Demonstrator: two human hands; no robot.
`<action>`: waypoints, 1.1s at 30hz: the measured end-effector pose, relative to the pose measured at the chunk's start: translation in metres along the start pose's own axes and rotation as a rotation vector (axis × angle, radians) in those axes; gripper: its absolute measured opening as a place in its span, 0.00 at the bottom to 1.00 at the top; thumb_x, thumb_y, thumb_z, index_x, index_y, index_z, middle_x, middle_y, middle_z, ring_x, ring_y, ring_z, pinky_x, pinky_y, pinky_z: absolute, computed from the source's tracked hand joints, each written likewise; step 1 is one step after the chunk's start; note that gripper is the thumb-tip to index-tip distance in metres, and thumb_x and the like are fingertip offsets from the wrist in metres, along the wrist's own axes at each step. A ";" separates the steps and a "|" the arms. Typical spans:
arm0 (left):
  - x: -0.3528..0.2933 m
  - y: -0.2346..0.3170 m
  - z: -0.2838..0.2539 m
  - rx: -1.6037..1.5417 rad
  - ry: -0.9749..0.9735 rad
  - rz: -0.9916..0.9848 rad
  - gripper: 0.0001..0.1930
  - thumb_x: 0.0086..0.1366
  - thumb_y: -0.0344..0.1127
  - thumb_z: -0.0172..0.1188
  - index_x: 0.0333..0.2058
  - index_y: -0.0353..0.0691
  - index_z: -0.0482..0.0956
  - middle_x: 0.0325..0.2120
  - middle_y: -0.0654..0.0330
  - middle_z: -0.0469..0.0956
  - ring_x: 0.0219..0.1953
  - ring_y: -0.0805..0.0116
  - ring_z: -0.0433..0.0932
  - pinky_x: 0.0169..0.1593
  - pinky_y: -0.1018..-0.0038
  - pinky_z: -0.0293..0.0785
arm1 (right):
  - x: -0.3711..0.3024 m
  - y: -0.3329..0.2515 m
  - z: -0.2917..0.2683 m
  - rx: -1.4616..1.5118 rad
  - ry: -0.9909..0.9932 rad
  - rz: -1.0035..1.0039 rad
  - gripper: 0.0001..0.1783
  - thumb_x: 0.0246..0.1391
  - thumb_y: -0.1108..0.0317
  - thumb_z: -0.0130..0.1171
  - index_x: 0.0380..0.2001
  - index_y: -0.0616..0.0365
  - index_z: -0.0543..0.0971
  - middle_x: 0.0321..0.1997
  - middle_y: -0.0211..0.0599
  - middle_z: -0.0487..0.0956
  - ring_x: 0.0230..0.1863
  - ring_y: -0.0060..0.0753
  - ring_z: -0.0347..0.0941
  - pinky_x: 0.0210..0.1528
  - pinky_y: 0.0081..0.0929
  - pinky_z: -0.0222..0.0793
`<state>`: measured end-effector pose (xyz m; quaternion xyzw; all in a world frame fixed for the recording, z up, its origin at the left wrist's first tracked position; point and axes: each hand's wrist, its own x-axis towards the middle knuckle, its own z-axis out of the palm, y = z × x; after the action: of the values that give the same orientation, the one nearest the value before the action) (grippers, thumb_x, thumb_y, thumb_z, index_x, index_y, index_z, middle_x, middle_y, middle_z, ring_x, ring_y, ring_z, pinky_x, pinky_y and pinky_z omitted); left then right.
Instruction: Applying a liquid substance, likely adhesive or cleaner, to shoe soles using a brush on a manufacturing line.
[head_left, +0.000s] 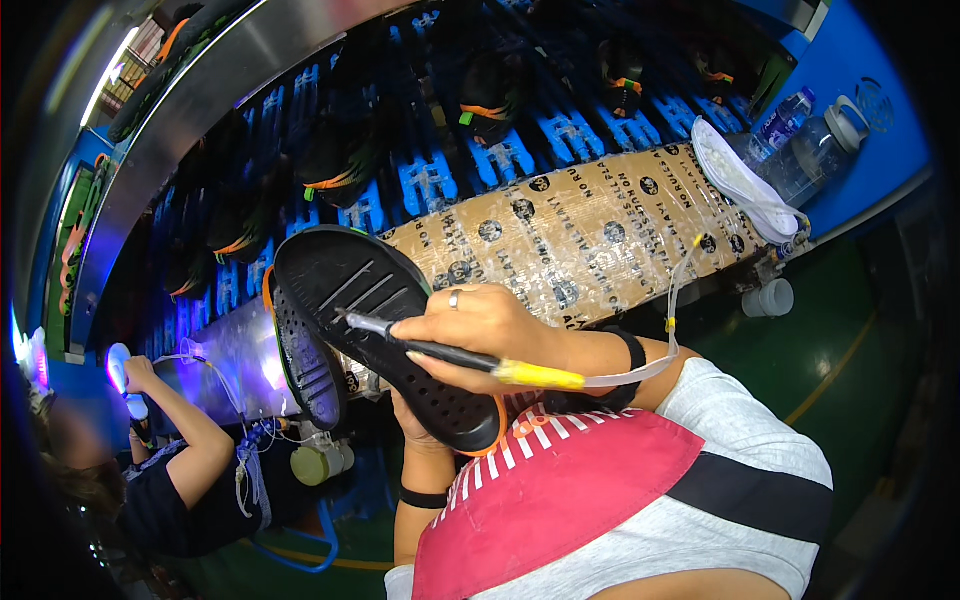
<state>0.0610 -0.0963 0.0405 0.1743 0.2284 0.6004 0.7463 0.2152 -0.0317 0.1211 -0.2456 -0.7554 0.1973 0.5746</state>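
A black shoe sole (365,265) with raised bars and rows of small holes is tilted up in front of me, an orange edge showing at its heel. My left hand (415,425) grips it from below near the heel; its fingers are mostly hidden behind it. Pinched in my right hand (485,325) is a black-handled glue brush (450,355), with yellow tape and a clear tube at its rear end. The brush tip lies against or just over the middle of the sole. Beside that sole is a second black perforated sole (305,355), partly covered.
Brown printed cardboard (600,235) covers the bench ledge. Behind it, dark shoes (490,95) rest on a blue slatted conveyor (425,180). A white tray (740,180) and clear bottles (815,150) stand at right. A co-worker (185,470) holds a lit shoe at left.
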 end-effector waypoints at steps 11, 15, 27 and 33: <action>-0.001 0.004 -0.030 -0.127 0.048 -0.021 0.34 0.60 0.63 0.46 0.56 0.43 0.63 0.51 0.56 0.69 0.52 0.59 0.69 0.57 0.62 0.64 | -0.012 -0.010 0.012 -0.016 -0.149 -0.041 0.11 0.39 0.69 0.59 0.31 0.57 0.76 0.21 0.34 0.70 0.24 0.35 0.71 0.25 0.28 0.68; -0.002 0.003 -0.030 -0.123 0.024 0.005 0.34 0.59 0.63 0.46 0.56 0.44 0.63 0.51 0.57 0.69 0.52 0.59 0.69 0.57 0.62 0.64 | -0.016 -0.016 0.023 -0.016 -0.201 -0.117 0.14 0.39 0.71 0.60 0.34 0.60 0.77 0.20 0.34 0.69 0.23 0.33 0.71 0.20 0.27 0.68; 0.004 0.014 -0.035 -0.156 -0.020 0.063 0.35 0.59 0.62 0.46 0.56 0.41 0.63 0.51 0.54 0.69 0.52 0.51 0.69 0.56 0.55 0.63 | -0.031 -0.018 0.029 0.062 -0.350 -0.106 0.17 0.40 0.70 0.61 0.38 0.57 0.76 0.22 0.34 0.70 0.25 0.35 0.71 0.26 0.29 0.68; 0.015 0.030 -0.032 -0.110 -0.210 0.206 0.31 0.62 0.53 0.46 0.60 0.43 0.57 0.53 0.55 0.66 0.56 0.61 0.64 0.58 0.58 0.58 | -0.038 -0.015 0.025 0.400 -0.313 0.197 0.11 0.41 0.67 0.61 0.32 0.54 0.79 0.25 0.40 0.77 0.28 0.44 0.75 0.32 0.34 0.71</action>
<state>0.0220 -0.0752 0.0279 0.2174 0.0969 0.6639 0.7089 0.1971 -0.0666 0.0936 -0.1661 -0.7535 0.4331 0.4659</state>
